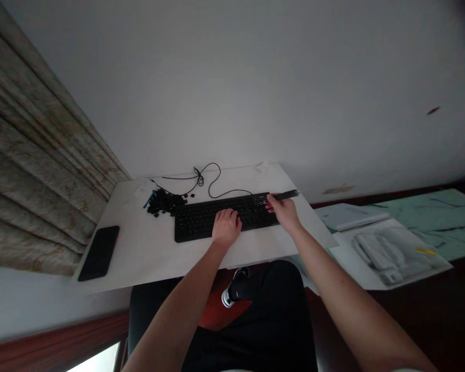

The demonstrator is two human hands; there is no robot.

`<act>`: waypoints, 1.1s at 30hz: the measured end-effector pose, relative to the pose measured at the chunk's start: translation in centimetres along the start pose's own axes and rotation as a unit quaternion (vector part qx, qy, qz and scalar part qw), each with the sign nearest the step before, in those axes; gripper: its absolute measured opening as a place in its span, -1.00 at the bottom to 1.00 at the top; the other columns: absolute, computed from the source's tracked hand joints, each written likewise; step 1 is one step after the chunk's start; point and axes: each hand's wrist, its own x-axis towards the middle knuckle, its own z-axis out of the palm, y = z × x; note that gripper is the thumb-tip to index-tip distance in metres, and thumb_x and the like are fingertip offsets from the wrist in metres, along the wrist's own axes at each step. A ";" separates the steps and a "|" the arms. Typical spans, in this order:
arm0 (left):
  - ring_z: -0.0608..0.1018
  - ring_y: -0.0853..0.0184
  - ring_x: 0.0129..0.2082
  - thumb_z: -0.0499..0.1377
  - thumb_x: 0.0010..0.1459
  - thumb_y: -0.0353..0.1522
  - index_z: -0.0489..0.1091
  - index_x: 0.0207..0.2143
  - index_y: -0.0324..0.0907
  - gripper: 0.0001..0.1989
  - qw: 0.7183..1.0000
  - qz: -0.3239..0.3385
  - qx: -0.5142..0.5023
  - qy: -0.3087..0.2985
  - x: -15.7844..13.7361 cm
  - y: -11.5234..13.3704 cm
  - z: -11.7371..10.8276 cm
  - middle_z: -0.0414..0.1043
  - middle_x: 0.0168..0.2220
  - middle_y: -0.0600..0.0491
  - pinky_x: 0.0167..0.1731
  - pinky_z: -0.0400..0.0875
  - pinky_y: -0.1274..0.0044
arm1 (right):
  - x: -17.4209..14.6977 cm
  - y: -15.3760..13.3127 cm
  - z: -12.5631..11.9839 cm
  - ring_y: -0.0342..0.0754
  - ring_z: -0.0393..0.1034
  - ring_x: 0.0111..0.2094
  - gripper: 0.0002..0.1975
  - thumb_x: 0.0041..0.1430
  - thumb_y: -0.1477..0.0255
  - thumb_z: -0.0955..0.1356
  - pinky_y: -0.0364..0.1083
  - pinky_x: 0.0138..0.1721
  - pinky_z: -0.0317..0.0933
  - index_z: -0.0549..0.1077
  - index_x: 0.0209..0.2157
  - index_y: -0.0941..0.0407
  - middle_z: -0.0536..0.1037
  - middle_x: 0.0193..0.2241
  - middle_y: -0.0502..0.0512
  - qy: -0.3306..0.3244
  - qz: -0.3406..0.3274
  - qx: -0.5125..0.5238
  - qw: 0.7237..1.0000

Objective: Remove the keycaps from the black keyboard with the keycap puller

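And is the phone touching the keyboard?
No, the phone lies apart near the table's left end, with white tabletop showing between it and the keyboard.

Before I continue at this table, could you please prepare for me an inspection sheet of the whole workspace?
Surface: white table, set against a pale wall.
Job's things: black keyboard; pile of small black pieces, probably keycaps, beside its left end; slim dark tool, exact type unclear.
Clutter: dark phone near the table's left edge; something blue at the pile, unclear.
Hands: left hand rests on the keyboard; right hand holds the tool over its right end.
Cables: black cable, bundled, runs from the keyboard's far edge.
Surroundings: patterned curtain at left; papers at right, beyond the table; other people: nothing seen.
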 end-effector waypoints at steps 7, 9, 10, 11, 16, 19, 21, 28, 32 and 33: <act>0.47 0.17 -0.08 0.07 0.29 -0.35 0.44 -0.12 -0.19 -0.80 1.000 0.012 0.018 0.002 -0.1 0.0 0.1 0.48 -0.12 -0.06 0.01 0.34 0.30 | 0.1 -2.2 2.6 -0.13 0.47 -0.55 -0.76 0.31 0.25 0.33 -0.22 -0.58 0.30 0.40 -0.20 0.16 0.60 -0.48 0.10 -0.186 0.042 -0.123 0.974; 0.47 0.17 -0.10 0.07 0.29 -0.35 0.44 -0.14 -0.19 -0.81 1.000 0.014 0.022 0.001 -0.1 0.1 0.1 0.48 -0.14 -0.06 0.00 0.34 0.31 | 0.5 -1.9 2.8 -0.14 0.47 -0.55 -0.78 0.32 0.26 0.33 -0.23 -0.58 0.30 0.39 -0.22 0.16 0.59 -0.49 0.10 -0.211 0.048 -0.149 0.965; 0.47 0.17 -0.10 0.06 0.30 -0.35 0.44 -0.15 -0.19 -0.81 1.000 0.016 0.024 0.000 -0.1 0.1 0.0 0.48 -0.14 -0.05 0.00 0.34 0.31 | 0.6 -1.7 2.8 -0.14 0.47 -0.54 -0.78 0.33 0.26 0.32 -0.23 -0.57 0.31 0.39 -0.23 0.16 0.59 -0.49 0.10 -0.219 0.049 -0.158 0.961; 0.47 0.18 -0.10 0.06 0.30 -0.35 0.44 -0.16 -0.19 -0.81 1.000 0.018 0.025 0.000 -0.1 0.1 0.0 0.48 -0.15 -0.06 0.00 0.34 0.31 | 0.8 -1.5 2.9 -0.14 0.48 -0.54 -0.77 0.33 0.26 0.32 -0.23 -0.56 0.32 0.39 -0.24 0.16 0.59 -0.49 0.10 -0.225 0.049 -0.164 0.959; 0.46 0.17 -0.09 0.07 0.30 -0.35 0.44 -0.16 -0.19 -0.82 0.999 0.019 0.027 -0.002 -0.1 0.2 0.0 0.47 -0.14 -0.07 0.01 0.33 0.31 | 1.2 -1.7 3.3 -0.12 0.49 -0.50 -0.79 0.31 0.28 0.35 -0.21 -0.53 0.36 0.40 -0.25 0.16 0.59 -0.47 0.12 -0.245 0.036 -0.187 0.951; 0.46 0.17 -0.08 0.07 0.30 -0.35 0.44 -0.16 -0.19 -0.82 1.000 0.016 0.025 -0.001 -0.1 0.1 0.0 0.47 -0.14 -0.08 0.01 0.33 0.31 | 1.3 -2.3 3.7 -0.11 0.49 -0.49 -0.82 0.30 0.31 0.36 -0.19 -0.51 0.38 0.42 -0.26 0.15 0.59 -0.46 0.11 -0.255 0.023 -0.204 0.945; 0.46 0.16 -0.08 0.07 0.30 -0.35 0.44 -0.16 -0.20 -0.81 1.000 0.016 0.022 0.001 0.0 0.1 0.0 0.47 -0.14 -0.07 0.00 0.33 0.31 | 1.4 -2.7 3.9 -0.11 0.49 -0.49 -0.84 0.29 0.33 0.36 -0.19 -0.51 0.38 0.42 -0.26 0.15 0.59 -0.46 0.11 -0.269 0.019 -0.216 0.938; 0.46 0.17 -0.10 0.08 0.29 -0.35 0.44 -0.19 -0.18 -0.84 1.000 0.016 0.025 0.001 0.0 0.1 -0.1 0.47 -0.16 -0.07 -0.01 0.34 0.31 | 1.9 -3.7 3.8 -0.14 0.45 -0.55 -0.85 0.30 0.36 0.36 -0.21 -0.54 0.35 0.41 -0.30 0.16 0.57 -0.51 0.10 -0.301 0.026 -0.233 0.924; 0.46 0.16 -0.11 0.09 0.28 -0.35 0.44 -0.18 -0.18 -0.84 0.999 0.016 0.028 0.006 0.0 0.1 0.0 0.46 -0.17 -0.07 -0.01 0.34 0.31 | 1.8 -4.1 4.3 -0.15 0.42 -0.58 -0.85 0.30 0.35 0.36 -0.22 -0.58 0.32 0.42 -0.27 0.16 0.55 -0.55 0.06 -0.304 0.021 -0.248 0.920; 0.46 0.16 -0.11 0.08 0.28 -0.35 0.44 -0.18 -0.19 -0.84 0.999 0.016 0.030 0.007 0.0 0.1 0.0 0.46 -0.17 -0.07 -0.02 0.34 0.30 | 1.7 -4.1 4.4 -0.15 0.43 -0.58 -0.85 0.31 0.35 0.36 -0.22 -0.58 0.32 0.42 -0.25 0.16 0.55 -0.55 0.06 -0.302 0.023 -0.251 0.919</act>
